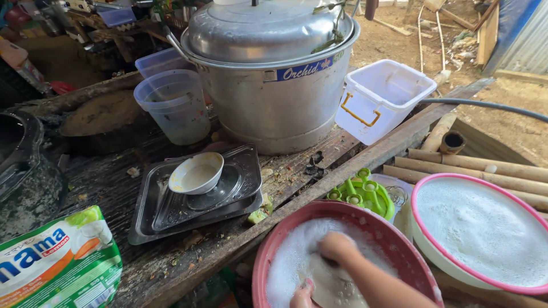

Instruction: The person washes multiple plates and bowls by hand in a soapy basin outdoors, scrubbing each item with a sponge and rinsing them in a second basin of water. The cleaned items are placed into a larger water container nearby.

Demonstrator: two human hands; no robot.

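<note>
Both hands work low in the red basin [394, 239], in suds. Right hand [337, 246] curls its grip on a pale plate [337, 285] lying flat just beneath it; left hand [302, 298] pinches the plate's near edge, mostly cut off. Beyond the grip, up-left on the desk [171, 268], a bowl [197, 173] sits on trays [171, 214].

My hands [328, 268] work in a glossy red plastic basin [394, 239] of matt white foam. Beyond them the counter [188, 259] is rough, weathered grey wood. To their left, two stacked metal trays [228, 199] show a dull sheen, bearing a smooth white glazed bowl [197, 173]. Far ahead stands a brushed aluminium pot [274, 97]; beside it, a translucent plastic tub [174, 105].
</note>
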